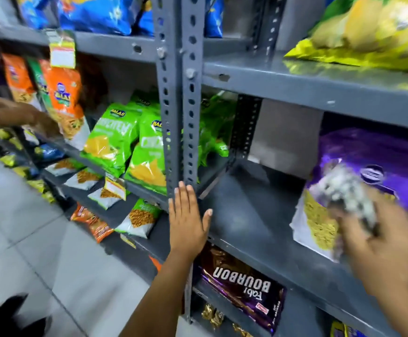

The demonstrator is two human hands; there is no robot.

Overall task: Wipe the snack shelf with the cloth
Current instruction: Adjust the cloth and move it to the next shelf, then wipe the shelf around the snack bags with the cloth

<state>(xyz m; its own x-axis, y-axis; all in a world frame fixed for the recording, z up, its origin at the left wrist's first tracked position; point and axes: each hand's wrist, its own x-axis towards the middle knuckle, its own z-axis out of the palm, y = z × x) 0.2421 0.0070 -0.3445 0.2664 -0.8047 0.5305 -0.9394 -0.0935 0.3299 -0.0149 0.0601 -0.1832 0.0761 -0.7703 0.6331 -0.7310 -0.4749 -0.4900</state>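
The grey metal snack shelf point(254, 215) has a bare stretch in the middle of its board. My left hand point(188, 222) rests flat and open against the shelf's front edge, by the perforated upright post point(181, 105). My right hand point(383, 251), blurred, grips a crumpled grey-and-white cloth point(351, 195) at the right, over the shelf board and in front of a purple snack bag point(358, 166) that stands on it.
Green snack bags point(115, 142) and orange ones point(62, 93) fill the bay to the left, where another person's arm point(15, 117) reaches in. A Bourbon biscuit pack point(244, 285) lies on the shelf below. A yellow-green bag point(368, 32) sits above. Tiled floor at lower left.
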